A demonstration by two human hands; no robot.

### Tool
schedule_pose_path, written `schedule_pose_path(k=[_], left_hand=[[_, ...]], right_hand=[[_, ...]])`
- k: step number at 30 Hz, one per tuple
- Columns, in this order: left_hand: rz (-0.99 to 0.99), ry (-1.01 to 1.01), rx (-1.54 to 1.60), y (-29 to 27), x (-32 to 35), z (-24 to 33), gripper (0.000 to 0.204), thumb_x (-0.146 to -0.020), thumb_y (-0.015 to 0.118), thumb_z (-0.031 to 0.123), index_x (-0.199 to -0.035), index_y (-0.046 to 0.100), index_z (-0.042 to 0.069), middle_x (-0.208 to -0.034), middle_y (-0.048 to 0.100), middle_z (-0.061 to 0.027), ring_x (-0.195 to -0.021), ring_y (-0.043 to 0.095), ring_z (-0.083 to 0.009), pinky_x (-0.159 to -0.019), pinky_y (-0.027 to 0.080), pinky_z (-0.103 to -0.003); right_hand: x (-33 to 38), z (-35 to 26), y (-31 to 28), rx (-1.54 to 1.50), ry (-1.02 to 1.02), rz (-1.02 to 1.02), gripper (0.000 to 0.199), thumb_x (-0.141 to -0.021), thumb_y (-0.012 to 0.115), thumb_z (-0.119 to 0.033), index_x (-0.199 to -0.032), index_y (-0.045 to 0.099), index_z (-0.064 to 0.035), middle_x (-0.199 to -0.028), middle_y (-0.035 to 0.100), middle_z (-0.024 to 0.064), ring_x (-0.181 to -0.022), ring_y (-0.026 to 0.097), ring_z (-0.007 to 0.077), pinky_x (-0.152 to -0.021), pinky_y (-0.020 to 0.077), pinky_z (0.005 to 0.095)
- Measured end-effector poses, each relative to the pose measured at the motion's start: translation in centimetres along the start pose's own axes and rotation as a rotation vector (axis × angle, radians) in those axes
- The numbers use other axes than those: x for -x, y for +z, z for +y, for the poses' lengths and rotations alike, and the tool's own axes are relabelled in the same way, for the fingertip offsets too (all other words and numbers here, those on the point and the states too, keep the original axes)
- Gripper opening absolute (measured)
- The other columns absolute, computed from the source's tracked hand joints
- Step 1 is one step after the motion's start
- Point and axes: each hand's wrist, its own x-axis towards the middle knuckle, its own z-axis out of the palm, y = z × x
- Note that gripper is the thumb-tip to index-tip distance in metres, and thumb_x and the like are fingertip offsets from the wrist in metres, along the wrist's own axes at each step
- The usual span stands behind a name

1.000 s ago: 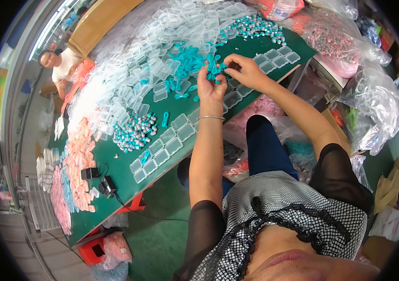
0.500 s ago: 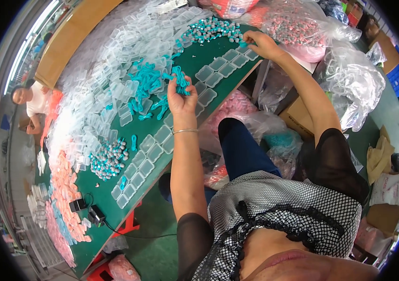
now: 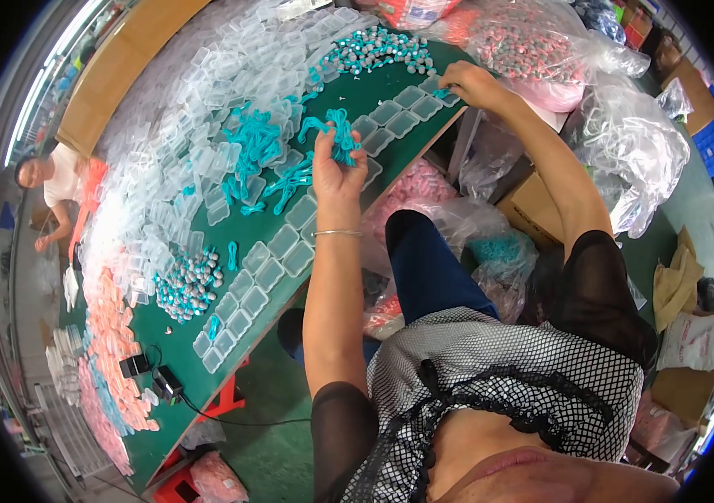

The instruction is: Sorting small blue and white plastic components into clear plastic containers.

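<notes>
A left hand (image 3: 340, 174), ringed at the wrist by a thin metal bangle (image 3: 338, 232), holds up a looped bundle of bright teal cords (image 3: 344, 142) near the center of the frame, its fingers curled closed around the strands. At the upper right, the right hand (image 3: 472, 85) reaches to the end of a row of clear plastic compartment trays (image 3: 281, 245), thumb and fingertips drawn close together at a small teal coil (image 3: 442, 93); whether they grip it or merely touch it cannot be told.

The trays run diagonally along the edge of a green tabletop (image 3: 185, 348), another teal coil (image 3: 214, 326) lying in a compartment at the lower left. Left of the raised bundle sits a loose teal cord pile (image 3: 255, 138), beside a broad heap of clear plastic cases (image 3: 177, 126). Teal-and-gray beads (image 3: 189, 285) cluster at center left, near peach-colored pieces (image 3: 114, 323). A co-worker in a white top (image 3: 64, 176) appears at the far left.
</notes>
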Motion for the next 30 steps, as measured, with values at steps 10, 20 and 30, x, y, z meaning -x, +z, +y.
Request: schedule_pose_path(k=[10,20,30], left_hand=[[0.053,0.023,-0.128,1.3,-0.1,-1.0,0.027,-0.083,0.064,0.011,-0.108,0.053,0.011,-0.095,0.061,-0.0065,-0.079,0.061,-0.0239,-0.050,0.045,-0.026],[0.051,0.106,-0.165,1.4,-0.9,-2.6,0.023,-0.087,0.055,0.012,-0.110,0.051,0.011,-0.092,0.060,-0.0034,-0.076,0.058,-0.0160,-0.052,0.045,-0.027],[0.047,0.002,0.036,0.3,-2.4,-1.9,0.020,-0.086,0.058,0.014,-0.105,0.054,0.008,-0.095,0.061,-0.0086,-0.082,0.061,-0.0217,-0.063,0.052,-0.032]], right_hand=[[-1.2,-2.6,-0.8,0.275,-0.018,0.132,0.024,-0.078,0.058,-0.006,-0.101,0.064,-0.0089,-0.088,0.064,0.0093,-0.086,0.061,0.0256,-0.074,0.0490,0.0363],[-5.5,-14.7,1.3,-0.948,0.329,-0.146,0.030,-0.081,0.070,-0.017,-0.104,0.060,-0.0011,-0.074,0.062,0.0020,-0.062,0.054,0.0062,-0.054,0.0427,0.0208],[-6.0,-12.4,-0.2,-0.727,0.220,0.029,0.024,-0.077,0.068,-0.006,-0.099,0.059,-0.0032,-0.075,0.059,0.0007,-0.067,0.055,0.0059,-0.059,0.0460,0.0216]])
